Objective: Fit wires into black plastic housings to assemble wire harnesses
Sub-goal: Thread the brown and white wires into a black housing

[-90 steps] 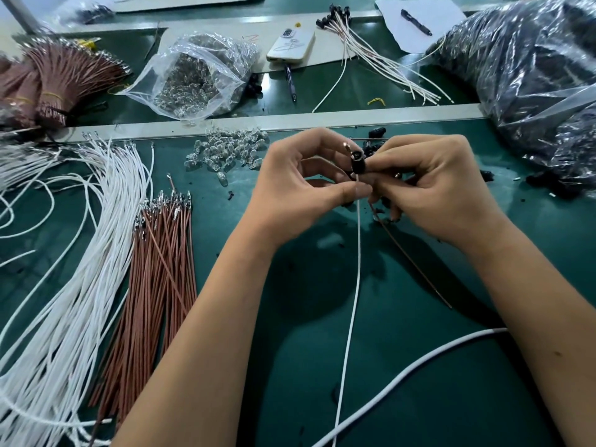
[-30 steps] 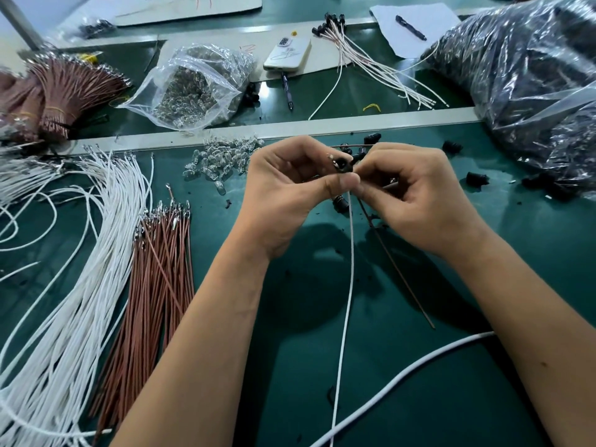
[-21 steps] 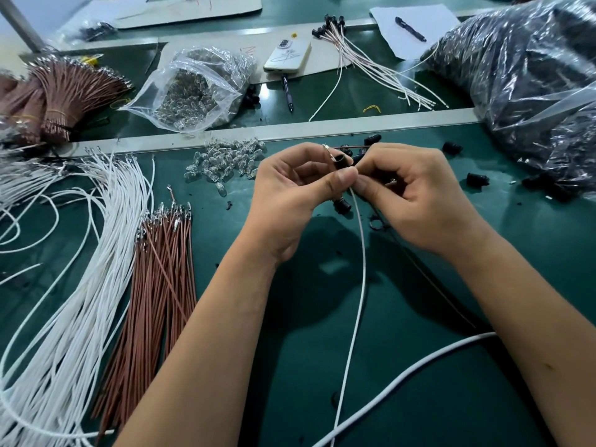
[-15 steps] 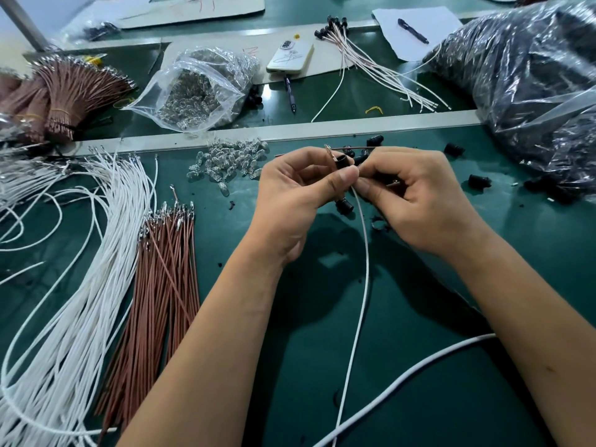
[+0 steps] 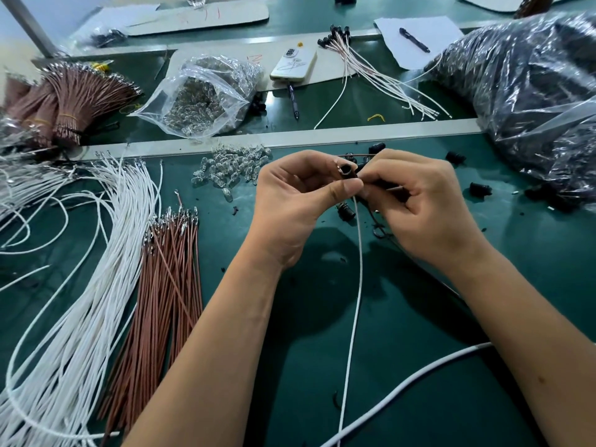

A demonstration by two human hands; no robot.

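Note:
My left hand point(image 5: 293, 201) pinches a small black plastic housing point(image 5: 347, 171) between thumb and forefinger, above the green mat. A thin white wire point(image 5: 356, 285) hangs from the housing down toward me. My right hand point(image 5: 419, 204) meets the left at the housing, its fingers curled round a thin brown wire point(image 5: 395, 188) and some black pieces. Loose white wires point(image 5: 80, 269) and brown wires point(image 5: 167, 279) with metal terminals lie at the left. Spare black housings point(image 5: 480, 188) lie to the right of my hands.
A pile of clear bulbs point(image 5: 232, 166) sits behind my left hand, with a bag of them point(image 5: 200, 98) farther back. A large plastic bag of black parts point(image 5: 529, 91) fills the right. Finished harnesses point(image 5: 371, 66), a phone point(image 5: 293, 64) and bundled brown wires point(image 5: 71, 98) lie beyond the metal rail point(image 5: 354, 135).
The brown wire that trailed down across the mat from my right hand is now drawn up into the hand. The housing stays pinched in my left hand and the white wire still hangs from it.

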